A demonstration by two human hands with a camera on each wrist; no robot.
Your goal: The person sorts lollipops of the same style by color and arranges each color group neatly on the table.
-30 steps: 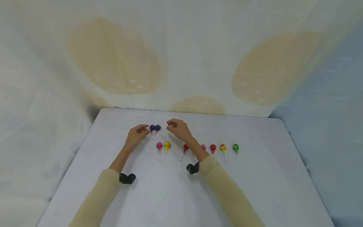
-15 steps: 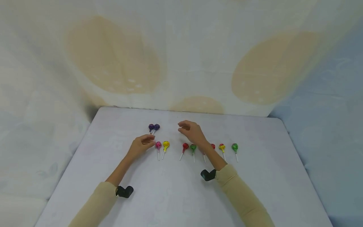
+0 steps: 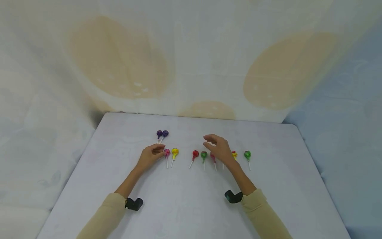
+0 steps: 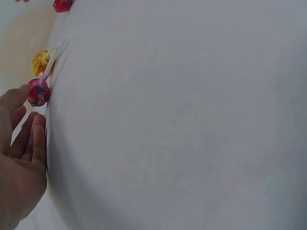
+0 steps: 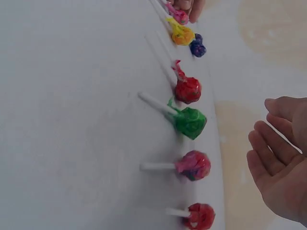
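Several wrapped lollipops lie in a row on the white table (image 3: 185, 202). My left hand (image 3: 159, 152) rests at the row's left end; its thumb tip touches the head of the pink lollipop (image 3: 166, 152) (image 4: 37, 92), with the fingers (image 4: 33, 143) loosely curled beside it. A yellow lollipop (image 3: 175, 152) (image 4: 40, 61) lies just right of it. My right hand (image 3: 210, 144) (image 5: 278, 143) hovers with relaxed fingers, holding nothing, above a second pink lollipop (image 3: 212, 156) (image 5: 193, 165). It hides most of a red lollipop (image 5: 200, 215).
Two purple lollipops (image 3: 162, 133) (image 5: 197, 47) lie apart behind the row. Between my hands lie a red lollipop (image 3: 195, 153) (image 5: 187, 88) and a green one (image 3: 204, 154) (image 5: 189, 122); a yellow one (image 3: 234, 154) and a green one (image 3: 247, 154) end the row. A draped cloth backdrop (image 3: 191, 66) rises behind the table.
Both hands left the purple lollipops and came nearer. The left dropped to the pink lollipop at the row's left end; the right swung rightward over the row's right half.
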